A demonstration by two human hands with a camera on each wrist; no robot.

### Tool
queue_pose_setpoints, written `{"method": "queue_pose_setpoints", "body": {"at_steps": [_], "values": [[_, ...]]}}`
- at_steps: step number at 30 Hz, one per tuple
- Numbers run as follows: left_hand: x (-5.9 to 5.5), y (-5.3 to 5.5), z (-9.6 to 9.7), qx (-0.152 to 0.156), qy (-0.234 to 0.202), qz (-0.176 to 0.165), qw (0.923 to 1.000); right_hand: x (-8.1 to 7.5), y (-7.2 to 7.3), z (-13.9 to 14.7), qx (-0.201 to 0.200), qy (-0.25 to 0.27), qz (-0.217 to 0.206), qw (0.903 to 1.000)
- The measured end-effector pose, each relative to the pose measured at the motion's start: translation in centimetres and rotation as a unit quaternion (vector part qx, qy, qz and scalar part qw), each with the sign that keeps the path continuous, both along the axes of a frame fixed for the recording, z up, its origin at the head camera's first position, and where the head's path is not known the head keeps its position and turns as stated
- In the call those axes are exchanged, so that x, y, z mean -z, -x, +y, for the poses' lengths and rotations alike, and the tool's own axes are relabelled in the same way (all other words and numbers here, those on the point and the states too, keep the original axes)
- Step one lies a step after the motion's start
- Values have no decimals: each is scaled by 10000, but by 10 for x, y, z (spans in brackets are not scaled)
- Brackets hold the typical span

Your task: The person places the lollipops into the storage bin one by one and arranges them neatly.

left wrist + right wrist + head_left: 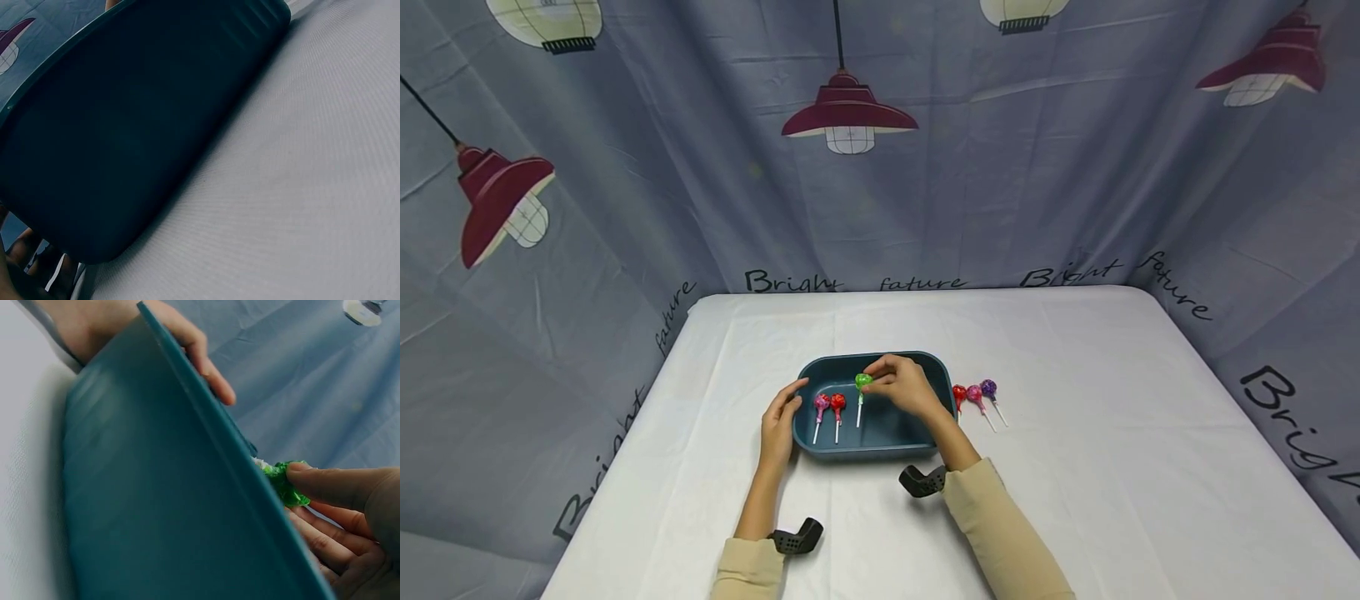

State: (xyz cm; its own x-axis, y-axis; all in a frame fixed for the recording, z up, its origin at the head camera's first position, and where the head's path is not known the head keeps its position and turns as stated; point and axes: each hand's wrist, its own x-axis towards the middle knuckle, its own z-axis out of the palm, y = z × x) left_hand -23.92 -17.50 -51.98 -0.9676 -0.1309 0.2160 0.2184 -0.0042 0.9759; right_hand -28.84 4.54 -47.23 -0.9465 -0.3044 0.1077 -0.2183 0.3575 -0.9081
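Note:
A dark teal tray (880,451) lies on the white-covered table. My right hand (904,385) is over it and pinches a green lollipop (863,380) by its wrapped head, its stick pointing toward me. The right wrist view shows thumb and fingers on the green wrapper (290,484) beyond the tray wall (162,469). To the left of it, a pink lollipop (822,402) and a red lollipop (838,402) lie side by side in the tray. My left hand (778,423) rests against the tray's left end, with fingers along the rim.
Just right of the tray lie a red lollipop (959,392), a pink lollipop (975,393) and a purple lollipop (988,388), the red one partly hidden. White cloth covers the table (1112,433). A grey printed curtain (880,217) hangs around its back and sides.

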Motion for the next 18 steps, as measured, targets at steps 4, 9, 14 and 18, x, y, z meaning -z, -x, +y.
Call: {"method": "queue_pose_setpoints", "body": {"at_steps": [4, 9, 14, 18], "values": [[-8, -4, 3, -24, 119, -57, 9999, 3, 2, -5, -34, -123, -42, 9999], [-9, -5, 4, -12, 101, -99, 9999, 9, 6, -9, -39, -280, -148, 9995], [-8, -4, 3, 17, 59, -31, 10000, 13, 7, -13, 9, -549, 5, 9985], [-8, -4, 3, 5, 84, -48, 10000, 15, 8, -16, -10, -916, 198, 9956]]}}
